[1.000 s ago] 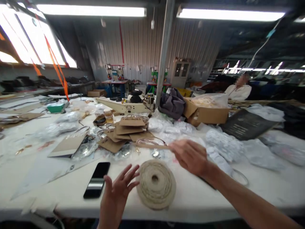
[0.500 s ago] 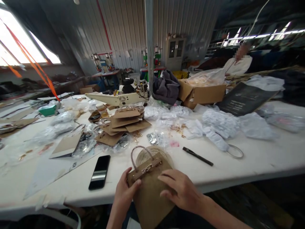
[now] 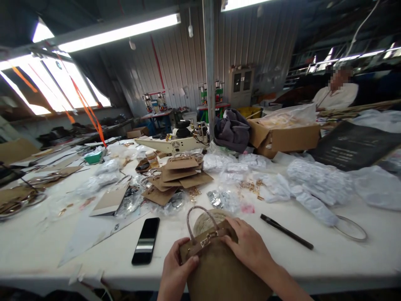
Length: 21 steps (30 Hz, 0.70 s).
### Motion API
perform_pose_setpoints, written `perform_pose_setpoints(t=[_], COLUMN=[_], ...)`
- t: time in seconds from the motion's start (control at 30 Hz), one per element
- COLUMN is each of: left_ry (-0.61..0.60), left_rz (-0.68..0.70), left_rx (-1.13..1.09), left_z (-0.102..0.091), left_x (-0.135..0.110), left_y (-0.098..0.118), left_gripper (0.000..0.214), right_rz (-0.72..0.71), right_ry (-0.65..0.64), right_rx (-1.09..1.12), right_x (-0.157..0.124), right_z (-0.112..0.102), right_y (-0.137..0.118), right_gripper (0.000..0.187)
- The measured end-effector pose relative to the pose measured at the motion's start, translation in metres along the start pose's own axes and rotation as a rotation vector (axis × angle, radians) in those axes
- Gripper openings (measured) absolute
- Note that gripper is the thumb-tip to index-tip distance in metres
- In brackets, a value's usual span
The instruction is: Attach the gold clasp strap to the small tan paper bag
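Note:
I hold a small tan bag (image 3: 219, 271) with a rope handle and a gold clasp at the near edge of the white table (image 3: 78, 255). My left hand (image 3: 177, 271) grips its left side, fingers curled over the flap. My right hand (image 3: 249, 246) presses on the flap's right end, fingers closed on it. A spool of beige twine (image 3: 206, 218) lies on the table just behind the bag, partly hidden by it.
A black phone (image 3: 145, 240) lies left of the bag, a black pen-like tool (image 3: 286, 231) to the right. Stacked tan bag pieces (image 3: 175, 175), plastic packets, gold hardware, a cardboard box (image 3: 283, 136) and a sewing machine fill the far side. Another person sits at back right.
A second ago my hands were apart over the twine spool, the right one reaching toward a tan piece. Since then both have closed on the bag and drawn it toward me.

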<state>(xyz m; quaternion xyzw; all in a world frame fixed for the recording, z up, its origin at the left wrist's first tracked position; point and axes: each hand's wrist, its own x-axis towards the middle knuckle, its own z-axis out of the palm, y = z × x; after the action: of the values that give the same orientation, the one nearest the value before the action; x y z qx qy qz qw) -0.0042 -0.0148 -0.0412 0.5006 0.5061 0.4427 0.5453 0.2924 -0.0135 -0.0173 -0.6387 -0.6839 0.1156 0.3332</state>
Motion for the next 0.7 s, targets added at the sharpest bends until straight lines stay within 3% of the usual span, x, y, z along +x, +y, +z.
perform_pose_setpoints(t=[0.1, 0.27, 0.5, 0.7], left_ry=[0.003, 0.097, 0.11, 0.053], left_rz=[0.049, 0.015, -0.182, -0.223], left_rx=[0.004, -0.14, -0.53, -0.665], left_z=[-0.001, 0.012, 0.027, 0.019], left_x=[0.004, 0.004, -0.013, -0.016], left_y=[-0.001, 0.005, 0.04, 0.043], left_gripper=[0.068, 0.07, 0.081, 0.059], right_rz=[0.092, 0.312, 0.314, 0.312], right_ry=[0.007, -0.121, -0.031, -0.025], right_rx=[0.247, 0.659, 0.7, 0.689], right_x=[0.007, 0.016, 0.011, 0.005], right_z=[-0.006, -0.02, -0.024, -0.022], right_y=[-0.004, -0.007, -0.004, 0.003], right_gripper=[0.045, 0.065, 0.072, 0.073])
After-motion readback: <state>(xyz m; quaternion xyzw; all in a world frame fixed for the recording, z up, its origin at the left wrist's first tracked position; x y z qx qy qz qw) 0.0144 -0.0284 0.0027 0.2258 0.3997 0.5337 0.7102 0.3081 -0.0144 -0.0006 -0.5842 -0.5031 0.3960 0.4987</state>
